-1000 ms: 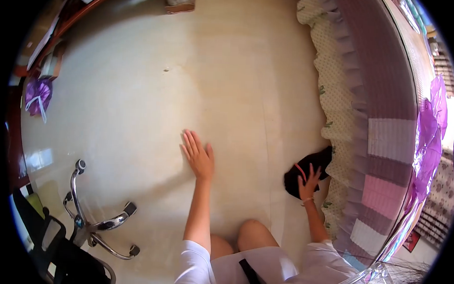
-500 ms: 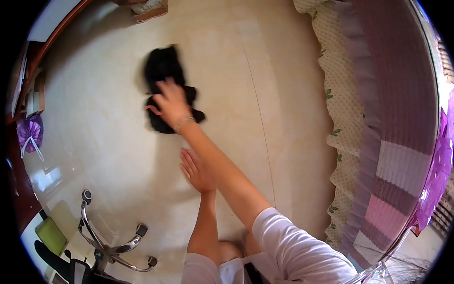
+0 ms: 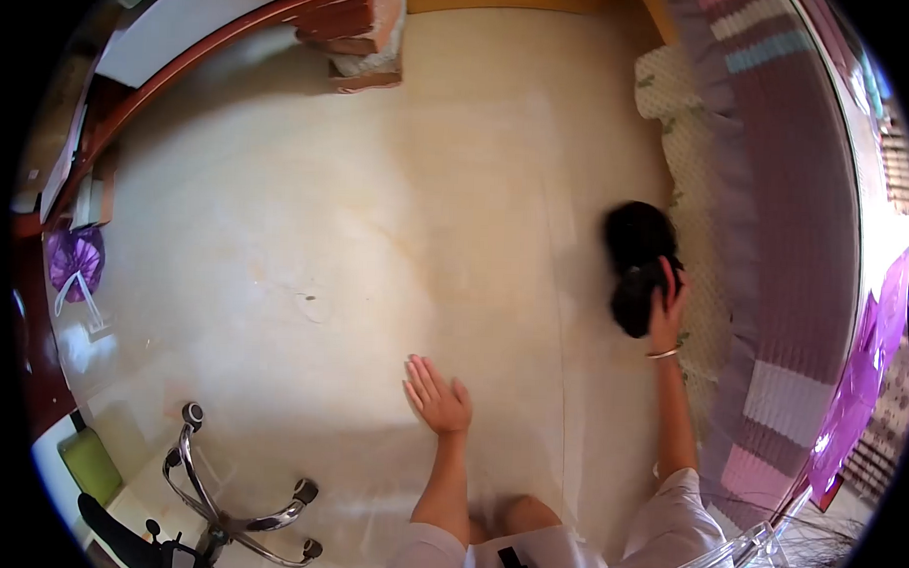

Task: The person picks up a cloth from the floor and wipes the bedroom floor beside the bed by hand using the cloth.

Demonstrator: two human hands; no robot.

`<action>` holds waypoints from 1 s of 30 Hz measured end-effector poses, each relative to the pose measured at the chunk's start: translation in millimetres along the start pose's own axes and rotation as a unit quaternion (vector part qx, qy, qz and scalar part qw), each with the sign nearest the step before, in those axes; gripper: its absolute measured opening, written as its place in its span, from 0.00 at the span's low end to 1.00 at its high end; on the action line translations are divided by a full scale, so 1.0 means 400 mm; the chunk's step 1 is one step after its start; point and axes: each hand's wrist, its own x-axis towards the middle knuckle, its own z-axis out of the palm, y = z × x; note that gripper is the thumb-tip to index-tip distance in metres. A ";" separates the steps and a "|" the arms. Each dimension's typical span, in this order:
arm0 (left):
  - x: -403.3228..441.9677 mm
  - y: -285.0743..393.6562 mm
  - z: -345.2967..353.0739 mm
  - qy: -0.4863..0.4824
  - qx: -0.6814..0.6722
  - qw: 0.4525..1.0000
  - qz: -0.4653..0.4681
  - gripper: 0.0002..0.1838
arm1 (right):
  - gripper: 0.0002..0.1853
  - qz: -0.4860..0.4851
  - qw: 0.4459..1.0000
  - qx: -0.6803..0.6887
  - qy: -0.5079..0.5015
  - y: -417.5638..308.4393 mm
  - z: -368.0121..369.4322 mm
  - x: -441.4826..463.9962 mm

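At the right of the head view, beside the bed's hanging skirt, is a black, soft-looking plush thing (image 3: 638,235) made of rounded lobes, with a red strip on it. My right hand (image 3: 670,310) has its fingers round its near end by the red strip. The blurred outline leaves its exact kind unclear. I cannot tell whether it touches the floor. Low in the middle, my left hand (image 3: 438,399) hovers over the tiles, fingers stretched out, holding nothing.
A bed (image 3: 787,226) with a frilled skirt runs along the right. An office chair base (image 3: 231,522) stands at lower left. A purple bag (image 3: 76,261) sits at the left edge. Boxes (image 3: 374,56) stand at the top. A small dark speck (image 3: 310,298) lies on the pale tiled floor (image 3: 278,188).
My right hand and the black plush thing have moved from the upper middle to the bed's side at right. My left hand has shifted slightly right and down, still open.
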 end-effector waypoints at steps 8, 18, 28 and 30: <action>0.010 -0.001 0.004 -0.006 -0.016 1.000 -0.022 0.30 | 0.30 -0.173 0.958 -0.219 0.072 0.026 0.298 0.193; -0.012 -0.016 0.030 -0.009 0.011 1.000 -0.022 0.31 | 0.26 -0.413 0.878 0.126 -0.205 -0.575 0.925 0.074; -0.004 -0.005 0.002 0.008 -0.033 0.999 -0.012 0.30 | 0.18 -0.111 0.814 0.411 -0.394 -0.516 0.684 -0.079; -0.003 -0.008 0.005 0.001 -0.022 1.000 -0.002 0.31 | 0.24 0.052 0.678 0.527 -0.509 -0.424 0.461 -0.074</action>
